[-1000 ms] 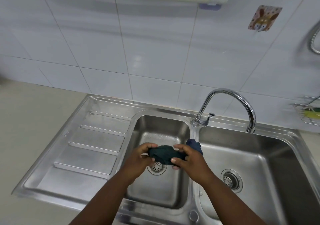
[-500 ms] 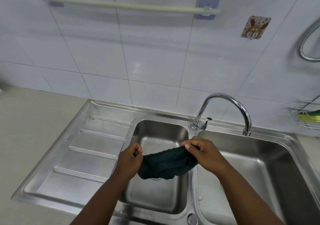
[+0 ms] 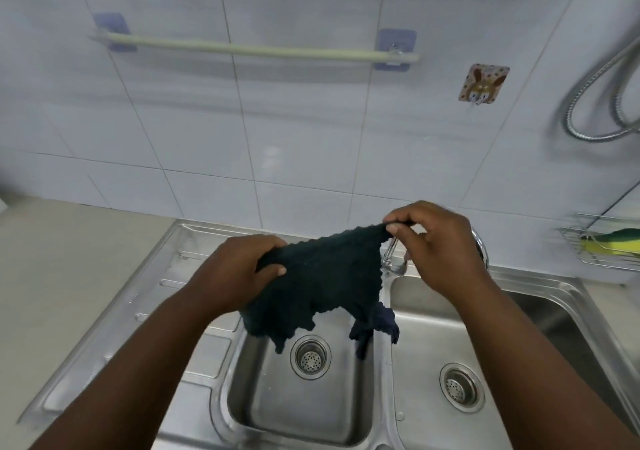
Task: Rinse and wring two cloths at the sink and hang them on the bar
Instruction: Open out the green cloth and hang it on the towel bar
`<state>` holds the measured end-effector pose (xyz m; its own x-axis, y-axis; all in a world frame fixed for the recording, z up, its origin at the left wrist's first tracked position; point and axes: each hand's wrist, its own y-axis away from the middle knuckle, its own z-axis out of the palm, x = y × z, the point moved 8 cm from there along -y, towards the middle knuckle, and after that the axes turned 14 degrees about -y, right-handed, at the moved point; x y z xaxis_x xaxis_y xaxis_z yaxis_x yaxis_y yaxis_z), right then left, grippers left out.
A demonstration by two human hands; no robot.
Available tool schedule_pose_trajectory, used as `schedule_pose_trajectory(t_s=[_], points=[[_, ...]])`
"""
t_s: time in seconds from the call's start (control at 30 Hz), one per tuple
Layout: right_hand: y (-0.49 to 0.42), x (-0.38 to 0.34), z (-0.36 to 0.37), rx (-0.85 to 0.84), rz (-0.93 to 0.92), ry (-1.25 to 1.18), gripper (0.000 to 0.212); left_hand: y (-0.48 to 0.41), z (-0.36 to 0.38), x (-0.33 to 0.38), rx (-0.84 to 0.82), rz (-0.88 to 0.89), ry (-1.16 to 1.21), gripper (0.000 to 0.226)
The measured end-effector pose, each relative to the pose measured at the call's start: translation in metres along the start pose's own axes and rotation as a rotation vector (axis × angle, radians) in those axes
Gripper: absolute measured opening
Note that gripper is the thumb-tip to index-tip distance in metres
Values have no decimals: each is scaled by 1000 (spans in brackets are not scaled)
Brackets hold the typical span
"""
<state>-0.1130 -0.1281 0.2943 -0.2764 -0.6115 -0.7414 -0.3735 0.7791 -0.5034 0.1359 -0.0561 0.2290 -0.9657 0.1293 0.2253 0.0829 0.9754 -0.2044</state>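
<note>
A dark green knitted cloth hangs spread between my two hands above the left basin of the steel double sink. My left hand grips its left edge and my right hand pinches its upper right corner. A second cloth, dark blue, lies draped over the divider between the basins, partly hidden behind the green one. The pale towel bar is fixed on the tiled wall above, with nothing on it.
The tap stands behind my right hand, mostly hidden. A wire rack with a yellow-green sponge is on the right wall, a metal hose above it, a rabbit sticker hook right of the bar. The drainboard lies left.
The green cloth went from a wrung twist to spread open, and both hands have lifted it higher toward the wall. The view has tilted up, showing more of the bar.
</note>
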Motion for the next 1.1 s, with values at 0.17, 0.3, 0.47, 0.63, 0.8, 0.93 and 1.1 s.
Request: schedule_pose_trajectory(t_s=[0.17,0.3,0.47,0.63,0.8,0.93,1.1], points=[[6,-21,-38,314,-140,-162,12,5,-30,-19,14,-56,-94,6],[44,50,13,-288,220,128,31,45,42,-43,-272,-170,-87,13],[64,103,15,-258,510,189,28,56,77,-40,-412,-136,-50,22],[14,51,-11,185,390,-482,16,11,-44,-46,232,-358,316,33],[30,15,-34,165,0,-517,10,56,-88,-8,718,-109,159,18],[97,113,21,-246,629,-184,18,71,53,-25,-216,-245,140,22],[85,120,21,-64,637,-321,33,68,52,-57,-166,-418,383,21]])
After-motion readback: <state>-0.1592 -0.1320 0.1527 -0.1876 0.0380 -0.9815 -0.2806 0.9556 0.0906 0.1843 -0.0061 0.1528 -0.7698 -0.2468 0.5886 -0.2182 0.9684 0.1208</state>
